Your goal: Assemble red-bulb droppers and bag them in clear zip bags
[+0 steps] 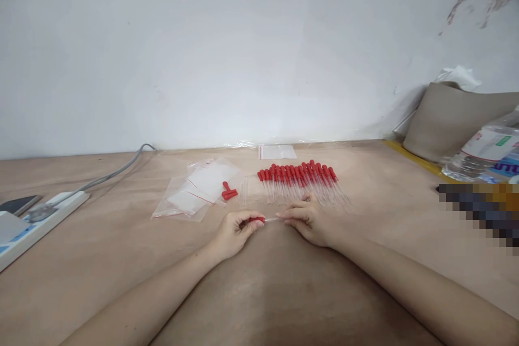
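Note:
My left hand (235, 232) pinches the red rubber bulb (256, 220) of a dropper, and my right hand (310, 221) holds the clear glass tube (271, 219) at its other end. The two hands meet low over the brown table (121, 259). Just behind my right hand lies a row of several finished droppers (300, 178) with red bulbs. Left of them sit clear zip bags (198, 189), loose red bulbs (229, 192) and bare glass tubes (244, 192).
A white power strip (40, 221) with a grey cable (113, 173) lies at the left edge, beside a dark phone (18, 204). A plastic water bottle (486, 154) and a grey-brown bag (446, 119) stand at the right. More flat bags (277, 152) lie by the wall.

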Demonstrator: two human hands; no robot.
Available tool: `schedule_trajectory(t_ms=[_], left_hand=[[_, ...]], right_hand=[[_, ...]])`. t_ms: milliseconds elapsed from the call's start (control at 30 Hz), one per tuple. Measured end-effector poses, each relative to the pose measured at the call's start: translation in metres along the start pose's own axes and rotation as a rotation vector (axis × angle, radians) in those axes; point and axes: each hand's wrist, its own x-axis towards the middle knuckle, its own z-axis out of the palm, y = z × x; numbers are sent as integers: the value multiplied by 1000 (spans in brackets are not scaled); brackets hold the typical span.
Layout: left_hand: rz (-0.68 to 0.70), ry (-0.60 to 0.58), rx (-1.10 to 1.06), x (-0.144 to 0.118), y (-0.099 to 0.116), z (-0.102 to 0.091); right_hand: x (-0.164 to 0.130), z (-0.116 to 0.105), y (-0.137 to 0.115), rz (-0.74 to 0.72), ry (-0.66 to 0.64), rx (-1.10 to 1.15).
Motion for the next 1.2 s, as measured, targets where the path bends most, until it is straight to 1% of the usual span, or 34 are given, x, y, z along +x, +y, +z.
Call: schedule_trajectory(t_ms=[133, 267, 367, 567, 700, 833, 933, 1000, 1067, 1133, 1167, 1200], left_hand=[[38, -44, 48, -2, 0, 0], [18, -16, 125, -3, -3, 1], [30, -7, 175, -4, -2, 2], [103, -23, 225, -7, 4, 2], [140, -39, 232, -4, 2, 0], [174, -27, 281, 1, -2, -3], [212, 7, 371, 3, -4, -10], [244, 96, 461, 4, -8, -19], [254, 260, 551, 8, -15, -31], [207, 417, 628, 13, -27, -44], [169, 459, 667, 16, -33, -51], [131, 474, 703, 18, -40, -57]], right_hand=[[1, -2, -1, -66, 29, -65], [2, -5, -5, -112, 77, -172], [2, -6, -8, -123, 79, -177], [1, 1, -11, -86, 15, -89], [4, 4, -12, -37, -36, -88], [8, -2, -17, -30, -65, -136], [9, -9, -22, -14, -92, -191], [10, -13, -24, 78, -87, -181], [15, -16, -22, 254, -69, -87], [25, -16, -19, 460, -51, 42], [32, -16, -16, 548, -33, 80], [40, -15, -14, 616, -4, 85]])
